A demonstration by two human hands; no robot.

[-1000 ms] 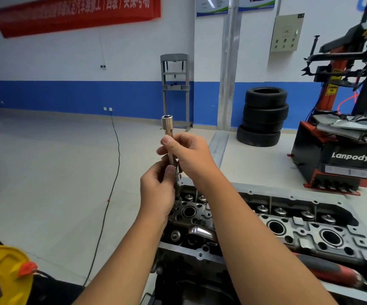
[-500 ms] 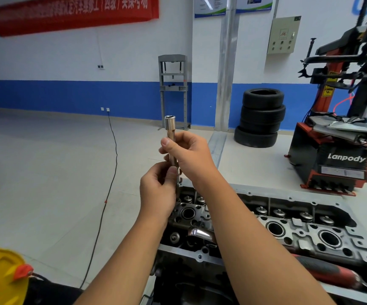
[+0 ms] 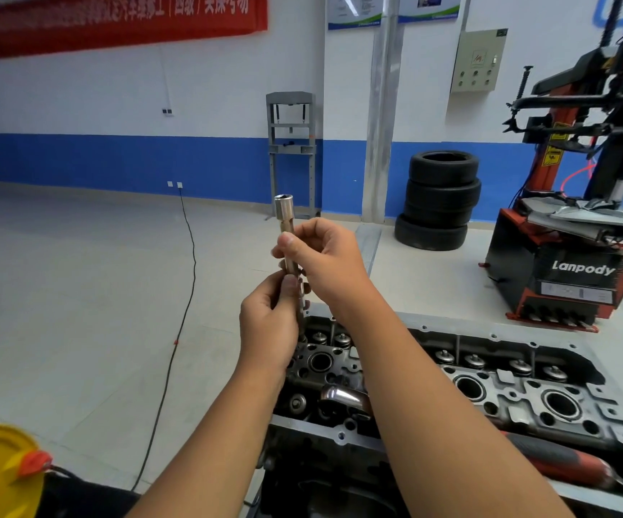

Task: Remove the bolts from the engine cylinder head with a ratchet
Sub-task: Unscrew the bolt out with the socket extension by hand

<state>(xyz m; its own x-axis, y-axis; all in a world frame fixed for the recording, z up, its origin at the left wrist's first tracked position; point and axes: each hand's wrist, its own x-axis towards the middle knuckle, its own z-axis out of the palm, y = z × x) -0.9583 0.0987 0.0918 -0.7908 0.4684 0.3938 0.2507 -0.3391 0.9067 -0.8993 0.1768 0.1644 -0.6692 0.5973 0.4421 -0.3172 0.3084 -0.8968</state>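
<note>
While both hands hold the socket bar (image 3: 286, 233) upright, no bolt is being turned. The left hand (image 3: 269, 323) grips its lower part and the right hand (image 3: 323, 261) pinches higher, fingers curled. Next, I judge, it must go down onto a bolt in the cylinder head (image 3: 519, 390).

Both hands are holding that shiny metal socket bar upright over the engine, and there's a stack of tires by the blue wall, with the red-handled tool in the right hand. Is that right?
Not quite. The red-handled tool is in neither hand; it lies on the engine, as the head view shows. Both the left hand and right hand do hold the socket bar upright, and the tires stand stacked by the blue wall.
</note>
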